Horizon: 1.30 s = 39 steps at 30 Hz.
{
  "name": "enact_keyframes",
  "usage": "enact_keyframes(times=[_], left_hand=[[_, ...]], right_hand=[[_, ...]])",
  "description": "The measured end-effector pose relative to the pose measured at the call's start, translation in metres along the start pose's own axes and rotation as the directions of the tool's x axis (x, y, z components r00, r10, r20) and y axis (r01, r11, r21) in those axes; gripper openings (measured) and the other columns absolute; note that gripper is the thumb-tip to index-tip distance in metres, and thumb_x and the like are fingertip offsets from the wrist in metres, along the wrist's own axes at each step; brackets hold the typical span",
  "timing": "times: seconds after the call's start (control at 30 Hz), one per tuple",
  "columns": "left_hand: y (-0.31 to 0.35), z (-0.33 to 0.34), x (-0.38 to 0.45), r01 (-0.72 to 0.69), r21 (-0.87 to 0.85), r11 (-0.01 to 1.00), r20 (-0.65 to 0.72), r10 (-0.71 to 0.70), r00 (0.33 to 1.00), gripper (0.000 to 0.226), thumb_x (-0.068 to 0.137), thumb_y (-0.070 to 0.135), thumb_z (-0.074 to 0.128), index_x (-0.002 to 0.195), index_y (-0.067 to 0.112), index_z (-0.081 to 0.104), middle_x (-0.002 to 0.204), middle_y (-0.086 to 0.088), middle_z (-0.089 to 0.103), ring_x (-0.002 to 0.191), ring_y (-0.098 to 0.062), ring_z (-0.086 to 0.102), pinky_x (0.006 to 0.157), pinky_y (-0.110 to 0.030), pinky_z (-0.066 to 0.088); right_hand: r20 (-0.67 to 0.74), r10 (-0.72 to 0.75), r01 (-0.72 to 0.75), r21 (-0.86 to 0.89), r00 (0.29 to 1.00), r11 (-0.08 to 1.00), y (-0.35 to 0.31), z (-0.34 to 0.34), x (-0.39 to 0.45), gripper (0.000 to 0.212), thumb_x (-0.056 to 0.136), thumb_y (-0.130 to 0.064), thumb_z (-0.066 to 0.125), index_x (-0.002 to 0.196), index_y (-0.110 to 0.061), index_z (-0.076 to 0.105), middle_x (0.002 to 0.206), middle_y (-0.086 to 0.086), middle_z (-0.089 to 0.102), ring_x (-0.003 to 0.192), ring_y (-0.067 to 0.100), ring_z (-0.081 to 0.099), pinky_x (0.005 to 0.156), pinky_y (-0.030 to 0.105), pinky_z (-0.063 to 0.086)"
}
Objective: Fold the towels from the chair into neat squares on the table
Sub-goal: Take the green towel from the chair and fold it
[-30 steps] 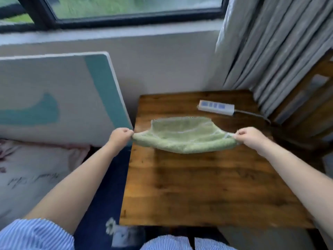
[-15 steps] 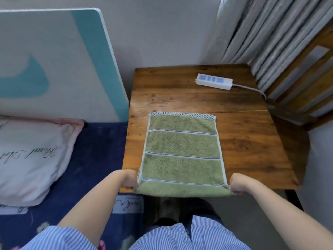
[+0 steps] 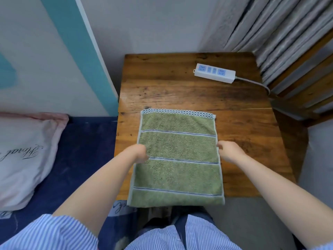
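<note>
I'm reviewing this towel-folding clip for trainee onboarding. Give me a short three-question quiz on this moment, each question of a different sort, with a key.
1. True or false: the green towel lies spread flat on the wooden table, its near end overhanging the edge.
2. Multiple choice: where are the left hand and right hand? A) at the far corners B) at the towel's side edges, about midway along C) on the power strip
3. Fill in: the towel's far end has a ___ border.

Key: 1 true; 2 B; 3 checkered.
</note>
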<state>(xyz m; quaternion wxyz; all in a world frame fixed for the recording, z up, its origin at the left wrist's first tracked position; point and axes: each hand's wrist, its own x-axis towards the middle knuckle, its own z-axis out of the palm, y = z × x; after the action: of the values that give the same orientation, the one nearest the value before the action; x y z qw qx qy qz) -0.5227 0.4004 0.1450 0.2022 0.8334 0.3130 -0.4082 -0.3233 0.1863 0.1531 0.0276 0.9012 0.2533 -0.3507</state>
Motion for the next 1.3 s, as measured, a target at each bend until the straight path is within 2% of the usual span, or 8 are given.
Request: enact_keyframes(times=[0.1, 0.43, 0.57, 0.77, 0.93, 1.1, 1.2, 1.3], left_hand=[[0.014, -0.025, 0.024, 0.009, -0.024, 1.000, -0.059, -0.011, 0.998, 0.033, 0.096, 0.019, 0.037, 0.119, 0.003, 0.055, 0.122, -0.014, 0.058, 0.102, -0.027, 0.057, 0.081, -0.032, 0.046], [0.028, -0.079, 0.104, 0.108, -0.120, 0.987, -0.355, -0.144, 0.924, 0.036, 0.094, 0.009, 0.034, 0.128, 0.008, 0.045, 0.133, -0.013, 0.048, 0.119, -0.031, 0.046, 0.093, -0.042, 0.044], [0.021, -0.088, 0.130, 0.120, -0.135, 0.984, -0.414, -0.166, 0.895, 0.040, 0.095, 0.010, 0.037, 0.135, 0.009, 0.040, 0.143, -0.012, 0.039, 0.129, -0.031, 0.038, 0.102, -0.043, 0.038], [0.006, -0.094, 0.141, 0.103, -0.042, 0.994, -0.452, -0.110, 0.885, 0.032, 0.097, 0.019, 0.042, 0.126, 0.011, 0.053, 0.125, -0.012, 0.054, 0.118, -0.030, 0.045, 0.099, -0.040, 0.035], [-0.008, -0.097, 0.114, -0.116, -0.199, 0.973, -0.527, -0.007, 0.850, 0.019, 0.096, 0.015, 0.043, 0.102, 0.006, 0.059, 0.104, -0.013, 0.054, 0.106, -0.030, 0.047, 0.084, -0.037, 0.039], [-0.034, -0.079, 0.059, -0.380, -0.225, 0.897, -0.418, 0.263, 0.869, 0.010, 0.094, 0.012, 0.047, 0.087, 0.017, 0.049, 0.074, 0.008, 0.052, 0.069, -0.013, 0.049, 0.056, -0.015, 0.035], [-0.047, -0.066, 0.042, -0.407, -0.184, 0.895, -0.295, 0.344, 0.891, 0.016, 0.094, 0.014, 0.049, 0.083, 0.025, 0.048, 0.073, 0.019, 0.049, 0.066, 0.003, 0.046, 0.055, -0.011, 0.034], [-0.047, -0.048, 0.033, -0.385, -0.184, 0.904, -0.177, 0.355, 0.918, 0.019, 0.096, 0.019, 0.047, 0.082, 0.033, 0.045, 0.076, 0.016, 0.050, 0.068, -0.005, 0.049, 0.057, -0.013, 0.035]], right_hand=[[-0.074, -0.006, 0.006, -0.007, 0.997, 1.000, -0.011, -0.018, 0.033, 0.038, 0.094, -0.011, 0.036, 0.130, -0.012, 0.049, 0.132, 0.013, 0.054, 0.116, 0.030, 0.053, 0.091, 0.035, 0.047], [-0.156, -0.064, 0.067, 0.011, 0.986, 0.998, -0.028, -0.043, 0.131, 0.052, 0.090, -0.016, 0.049, 0.140, -0.014, 0.033, 0.140, 0.012, 0.039, 0.128, 0.031, 0.035, 0.103, 0.042, 0.034], [-0.183, -0.122, 0.116, -0.044, 0.976, 0.992, -0.026, -0.044, 0.145, 0.036, 0.088, -0.012, 0.049, 0.124, -0.011, 0.053, 0.122, 0.013, 0.055, 0.118, 0.030, 0.042, 0.098, 0.036, 0.033], [-0.251, -0.231, 0.244, 0.021, 0.940, 0.970, -0.021, -0.046, 0.124, 0.021, 0.089, -0.012, 0.052, 0.103, -0.003, 0.066, 0.100, 0.013, 0.064, 0.098, 0.028, 0.052, 0.081, 0.032, 0.036], [-0.094, -0.346, 0.356, 0.119, 0.933, 0.927, -0.013, -0.051, 0.088, 0.017, 0.088, -0.009, 0.055, 0.099, -0.004, 0.067, 0.095, 0.011, 0.064, 0.085, 0.022, 0.055, 0.072, 0.030, 0.042], [0.055, -0.302, 0.302, 0.024, 0.952, 0.953, -0.006, -0.049, 0.080, 0.024, 0.089, -0.006, 0.051, 0.109, -0.010, 0.065, 0.105, 0.006, 0.064, 0.085, 0.012, 0.046, 0.076, 0.021, 0.037], [0.007, -0.244, 0.244, -0.061, 0.970, 0.968, -0.012, -0.050, 0.089, 0.021, 0.089, -0.008, 0.050, 0.103, -0.008, 0.067, 0.102, 0.009, 0.065, 0.086, 0.018, 0.052, 0.078, 0.028, 0.045], [-0.104, -0.257, 0.247, -0.107, 0.961, 0.963, -0.027, -0.049, 0.104, 0.021, 0.089, -0.007, 0.048, 0.100, -0.004, 0.066, 0.101, 0.013, 0.063, 0.095, 0.027, 0.055, 0.079, 0.034, 0.045]])
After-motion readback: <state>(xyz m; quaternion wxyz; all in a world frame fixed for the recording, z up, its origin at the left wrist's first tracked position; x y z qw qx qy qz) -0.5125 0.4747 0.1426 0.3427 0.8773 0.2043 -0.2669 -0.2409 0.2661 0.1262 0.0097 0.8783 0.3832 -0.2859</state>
